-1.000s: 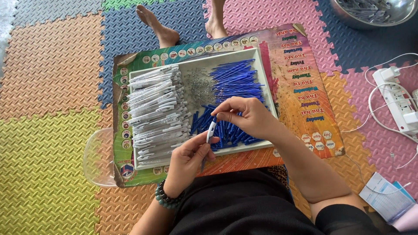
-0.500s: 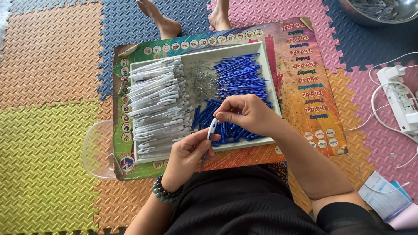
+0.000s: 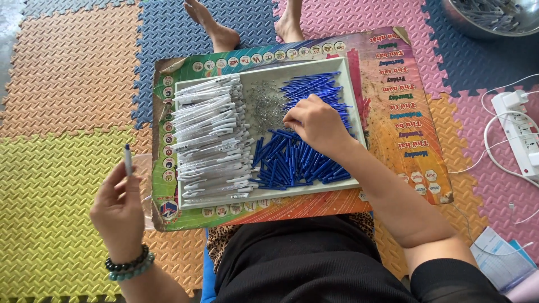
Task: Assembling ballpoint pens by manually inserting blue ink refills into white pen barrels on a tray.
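One pen (image 3: 128,159) pinched upright in my left hand (image 3: 119,210), off left of the tray (image 3: 352,101) — right hand (image 3: 314,123) is nearer, fingers curled on the blue refills (image 3: 292,163).

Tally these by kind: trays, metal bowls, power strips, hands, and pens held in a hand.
tray: 1
metal bowl: 1
power strip: 1
hands: 2, left hand and right hand
held pen: 1
Total: 6

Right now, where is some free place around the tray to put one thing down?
The yellow mat, left of the left hand, is bare. The colourful board is uncovered right of the tray. The tray is crowded: white pen barrels, springs, blue parts under the right hand.
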